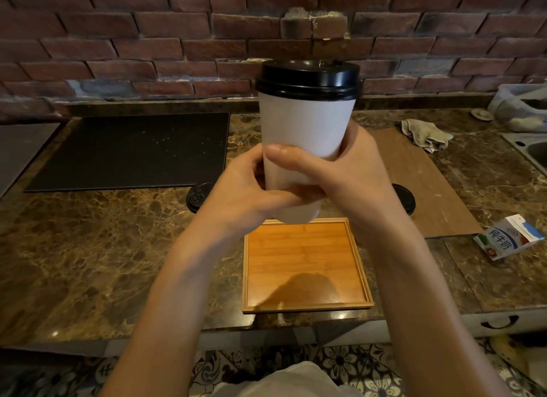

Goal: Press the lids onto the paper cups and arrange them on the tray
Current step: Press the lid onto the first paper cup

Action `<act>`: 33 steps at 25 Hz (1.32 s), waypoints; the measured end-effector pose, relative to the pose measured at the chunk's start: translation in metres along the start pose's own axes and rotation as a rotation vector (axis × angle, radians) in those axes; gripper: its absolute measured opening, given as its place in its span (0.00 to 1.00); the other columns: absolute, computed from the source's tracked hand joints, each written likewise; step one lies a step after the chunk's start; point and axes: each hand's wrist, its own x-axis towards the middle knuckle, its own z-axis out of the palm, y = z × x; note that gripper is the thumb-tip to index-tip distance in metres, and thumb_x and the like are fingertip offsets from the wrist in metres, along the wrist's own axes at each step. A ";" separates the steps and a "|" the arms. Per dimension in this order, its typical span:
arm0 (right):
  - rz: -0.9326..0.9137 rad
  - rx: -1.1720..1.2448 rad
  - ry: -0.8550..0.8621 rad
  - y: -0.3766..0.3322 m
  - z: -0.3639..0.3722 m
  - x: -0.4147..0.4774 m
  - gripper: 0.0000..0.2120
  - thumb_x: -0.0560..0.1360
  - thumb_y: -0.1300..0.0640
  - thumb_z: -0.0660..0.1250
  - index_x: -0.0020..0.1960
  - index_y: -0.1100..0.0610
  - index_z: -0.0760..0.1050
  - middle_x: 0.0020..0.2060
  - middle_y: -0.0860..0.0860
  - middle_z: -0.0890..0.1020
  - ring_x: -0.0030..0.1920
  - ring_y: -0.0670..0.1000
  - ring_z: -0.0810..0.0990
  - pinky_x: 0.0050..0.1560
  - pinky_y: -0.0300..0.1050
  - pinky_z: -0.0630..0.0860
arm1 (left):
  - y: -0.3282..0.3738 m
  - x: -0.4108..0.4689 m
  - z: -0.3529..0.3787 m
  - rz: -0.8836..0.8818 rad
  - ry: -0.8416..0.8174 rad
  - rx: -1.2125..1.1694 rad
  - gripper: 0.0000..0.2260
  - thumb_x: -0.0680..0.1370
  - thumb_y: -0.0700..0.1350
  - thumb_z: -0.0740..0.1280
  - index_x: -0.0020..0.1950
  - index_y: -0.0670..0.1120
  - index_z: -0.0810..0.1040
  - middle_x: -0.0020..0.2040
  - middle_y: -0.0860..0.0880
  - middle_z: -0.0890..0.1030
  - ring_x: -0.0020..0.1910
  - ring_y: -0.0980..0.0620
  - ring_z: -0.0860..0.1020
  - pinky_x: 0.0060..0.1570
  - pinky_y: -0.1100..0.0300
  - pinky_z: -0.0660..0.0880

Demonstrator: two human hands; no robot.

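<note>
A tall white paper cup (305,127) with a black lid (308,78) seated on its rim is held upright in the air, above the far edge of the wooden tray (307,305). My left hand (245,195) grips the cup's lower part from the left, and my right hand (349,174) wraps it from the right with the thumb across the front. The tray holds nothing. Two loose black lids lie on the counter behind my hands, one on the left (196,197) and one on the right (404,198), both partly hidden.
A black mat (133,151) lies at the back left. A brown board (429,189) with a crumpled cloth (426,134) is at the right, a milk carton (509,240) lies near the right edge, and a sink (532,151) and plastic bag (521,106) sit far right.
</note>
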 end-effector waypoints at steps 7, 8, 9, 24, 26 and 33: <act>0.009 0.119 -0.170 0.005 -0.009 0.002 0.28 0.65 0.54 0.75 0.63 0.58 0.73 0.51 0.53 0.82 0.51 0.51 0.83 0.45 0.42 0.80 | -0.001 -0.001 -0.004 -0.032 -0.162 -0.108 0.17 0.67 0.41 0.75 0.53 0.52 0.77 0.45 0.57 0.84 0.48 0.57 0.82 0.44 0.68 0.77; 0.008 0.124 -0.198 0.006 -0.010 0.002 0.28 0.65 0.54 0.76 0.63 0.58 0.74 0.51 0.54 0.82 0.51 0.51 0.83 0.46 0.43 0.80 | -0.001 0.000 -0.004 -0.032 -0.191 -0.120 0.17 0.68 0.39 0.73 0.53 0.51 0.77 0.45 0.57 0.84 0.48 0.58 0.82 0.44 0.68 0.77; 0.005 0.124 -0.220 0.006 -0.011 0.002 0.28 0.64 0.53 0.77 0.62 0.58 0.74 0.51 0.53 0.82 0.51 0.51 0.83 0.46 0.43 0.80 | -0.001 0.000 -0.004 -0.031 -0.214 -0.130 0.17 0.68 0.38 0.72 0.54 0.51 0.77 0.46 0.57 0.84 0.49 0.58 0.82 0.45 0.69 0.76; 0.017 -0.083 -0.127 0.003 -0.009 0.003 0.32 0.66 0.49 0.78 0.66 0.54 0.71 0.54 0.48 0.80 0.53 0.46 0.81 0.46 0.40 0.81 | -0.010 0.001 0.002 -0.001 0.023 -0.005 0.20 0.62 0.46 0.79 0.49 0.57 0.76 0.44 0.65 0.82 0.46 0.65 0.81 0.37 0.75 0.74; 0.022 -0.112 -0.069 0.004 -0.006 0.002 0.33 0.66 0.48 0.78 0.67 0.54 0.70 0.56 0.48 0.79 0.54 0.46 0.80 0.49 0.43 0.82 | -0.012 0.002 0.006 0.007 0.070 0.036 0.20 0.63 0.43 0.79 0.48 0.58 0.74 0.42 0.70 0.81 0.44 0.70 0.79 0.35 0.77 0.73; -0.002 -0.158 0.066 0.007 0.004 0.000 0.35 0.65 0.45 0.78 0.67 0.53 0.68 0.55 0.47 0.78 0.55 0.46 0.79 0.51 0.47 0.82 | -0.019 0.007 0.008 0.020 0.111 0.078 0.21 0.64 0.39 0.78 0.47 0.57 0.72 0.39 0.72 0.79 0.42 0.73 0.78 0.34 0.79 0.72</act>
